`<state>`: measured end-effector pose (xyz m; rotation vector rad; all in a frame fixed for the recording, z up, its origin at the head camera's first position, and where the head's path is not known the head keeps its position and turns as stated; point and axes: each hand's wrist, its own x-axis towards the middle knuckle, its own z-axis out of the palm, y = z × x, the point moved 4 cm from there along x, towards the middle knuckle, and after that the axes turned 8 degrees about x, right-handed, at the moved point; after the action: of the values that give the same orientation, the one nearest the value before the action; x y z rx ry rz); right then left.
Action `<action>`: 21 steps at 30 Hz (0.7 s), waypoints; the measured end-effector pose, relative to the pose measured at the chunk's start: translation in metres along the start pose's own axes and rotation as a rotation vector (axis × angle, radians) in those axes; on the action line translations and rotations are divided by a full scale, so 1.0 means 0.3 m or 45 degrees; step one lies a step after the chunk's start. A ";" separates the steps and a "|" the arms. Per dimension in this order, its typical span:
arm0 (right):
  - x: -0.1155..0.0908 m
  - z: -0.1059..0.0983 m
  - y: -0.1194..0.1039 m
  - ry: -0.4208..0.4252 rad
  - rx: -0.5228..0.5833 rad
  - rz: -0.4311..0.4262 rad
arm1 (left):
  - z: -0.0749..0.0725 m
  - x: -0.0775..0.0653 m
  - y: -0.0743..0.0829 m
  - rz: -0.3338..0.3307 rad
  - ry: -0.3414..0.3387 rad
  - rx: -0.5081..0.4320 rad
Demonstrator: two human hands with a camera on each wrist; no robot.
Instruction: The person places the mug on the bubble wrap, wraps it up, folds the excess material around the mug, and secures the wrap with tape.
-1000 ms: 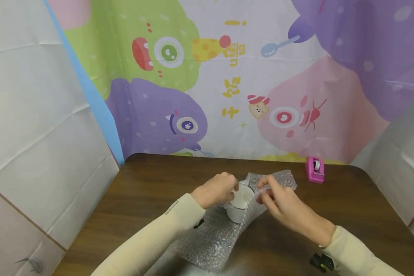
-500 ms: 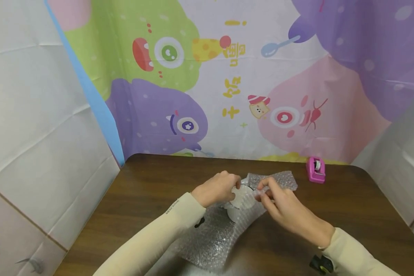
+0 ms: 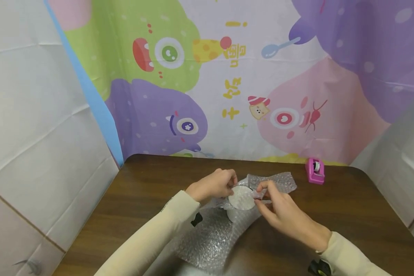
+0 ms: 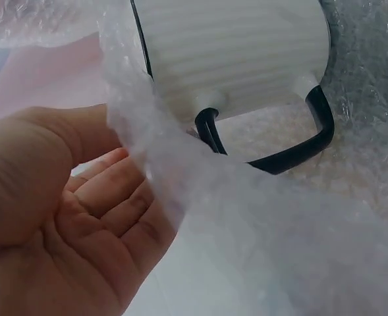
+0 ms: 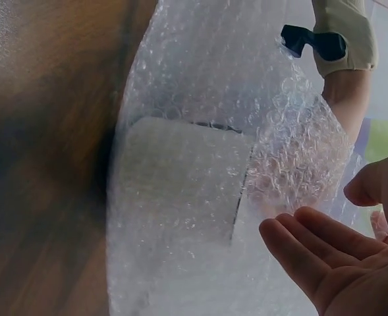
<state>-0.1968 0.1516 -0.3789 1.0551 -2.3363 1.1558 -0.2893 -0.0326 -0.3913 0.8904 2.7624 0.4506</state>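
Note:
A white ribbed mug (image 4: pixel 233 52) with a dark rim and a black handle (image 4: pixel 296 153) stands on a sheet of bubble wrap (image 3: pixel 207 241). One flap of the wrap (image 5: pixel 180 79) lies up over the mug's side and mouth. My left hand (image 3: pixel 215 186) is at the mug's left rim. In the left wrist view its thumb and fingers pinch the wrap's edge, the fingertips partly hidden behind the plastic. On the right side, my right hand (image 3: pixel 283 209) has its fingers (image 5: pixel 312 247) nearly straight at the flap, with the thumb apart from them.
A pink tape dispenser (image 3: pixel 315 171) stands at the table's back right. Another stretch of bubble wrap (image 3: pixel 279 181) lies behind the mug on the brown wooden table (image 3: pixel 131 191). A printed cartoon cloth (image 3: pixel 227 145) hangs along the back edge.
The flap of bubble wrap has come from the right over the mug's front and mouth. My left hand has shifted slightly up and left; my right fingers and thumb have spread apart.

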 end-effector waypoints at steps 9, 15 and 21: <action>-0.015 0.021 0.022 -0.092 0.082 0.076 | 0.006 0.000 -0.014 -0.149 0.072 -0.073; -0.023 0.031 0.032 -0.106 0.015 0.036 | 0.000 -0.010 -0.015 -0.130 0.103 -0.144; -0.033 0.040 0.034 -0.082 -0.090 -0.100 | -0.008 -0.020 -0.021 -0.026 0.125 -0.170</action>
<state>-0.1973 0.1510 -0.3976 1.1640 -2.3427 1.0177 -0.2887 -0.0414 -0.3906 0.8290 2.7865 0.6835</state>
